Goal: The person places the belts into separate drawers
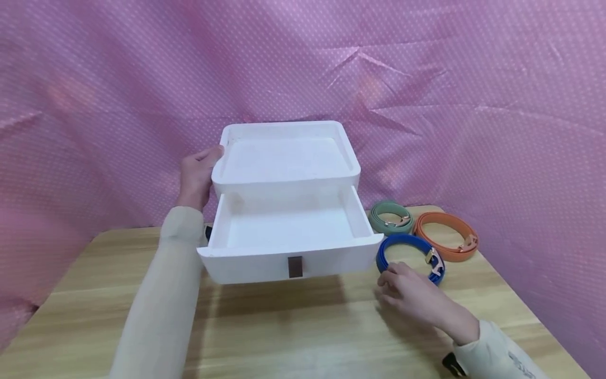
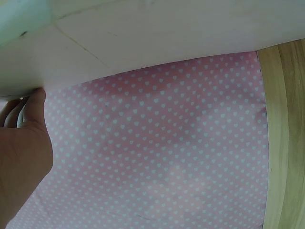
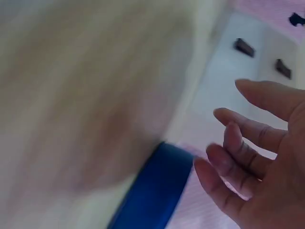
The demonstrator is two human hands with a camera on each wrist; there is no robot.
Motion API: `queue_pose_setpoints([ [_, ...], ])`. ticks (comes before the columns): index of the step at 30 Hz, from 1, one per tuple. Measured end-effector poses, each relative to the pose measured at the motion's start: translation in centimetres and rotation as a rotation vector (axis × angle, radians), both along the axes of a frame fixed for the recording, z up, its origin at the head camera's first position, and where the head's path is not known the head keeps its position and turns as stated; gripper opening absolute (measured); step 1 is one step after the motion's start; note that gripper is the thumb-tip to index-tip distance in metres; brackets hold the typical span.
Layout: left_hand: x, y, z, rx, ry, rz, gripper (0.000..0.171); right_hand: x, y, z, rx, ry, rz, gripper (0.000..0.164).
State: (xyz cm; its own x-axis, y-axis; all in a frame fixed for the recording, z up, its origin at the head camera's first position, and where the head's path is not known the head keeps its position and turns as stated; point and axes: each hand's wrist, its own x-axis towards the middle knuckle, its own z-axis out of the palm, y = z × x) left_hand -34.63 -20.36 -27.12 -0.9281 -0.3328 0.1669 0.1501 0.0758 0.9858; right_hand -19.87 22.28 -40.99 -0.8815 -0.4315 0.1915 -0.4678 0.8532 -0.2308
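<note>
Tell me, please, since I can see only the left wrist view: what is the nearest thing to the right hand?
Observer: The right hand is at the near edge of the blue belt; whether they touch, I cannot tell.
Operator: Thank you. Is the drawer of the white box closed, or is it pulled out?
Observer: It is pulled out, toward the person.
Operator: And are there more things of the same kind as the blue one?
Observer: Yes, a green belt and an orange belt lie coiled beyond it.
</note>
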Motion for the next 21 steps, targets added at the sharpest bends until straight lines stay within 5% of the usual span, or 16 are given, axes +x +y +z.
queue_pose_setpoints([
  [8, -0.1, -0.1, -0.4, -0.018, 0.004, -0.020, 0.054, -0.3, 1.7, -0.4, -0.045, 0.182, -0.156, 0.026],
  [13, 0.1, -0.3, -0.4, -0.026, -0.032, -0.013, 0.054, -0.5, 2.3, -0.1, 0.043, 0.075, -0.178, 0.034],
  [21, 0.0, -0.1, -0.4, -0.050, -0.022, -0.020, 0.055, -1.2, 3.0, 0.0, 0.072, -0.078, -0.043, 0.019],
])
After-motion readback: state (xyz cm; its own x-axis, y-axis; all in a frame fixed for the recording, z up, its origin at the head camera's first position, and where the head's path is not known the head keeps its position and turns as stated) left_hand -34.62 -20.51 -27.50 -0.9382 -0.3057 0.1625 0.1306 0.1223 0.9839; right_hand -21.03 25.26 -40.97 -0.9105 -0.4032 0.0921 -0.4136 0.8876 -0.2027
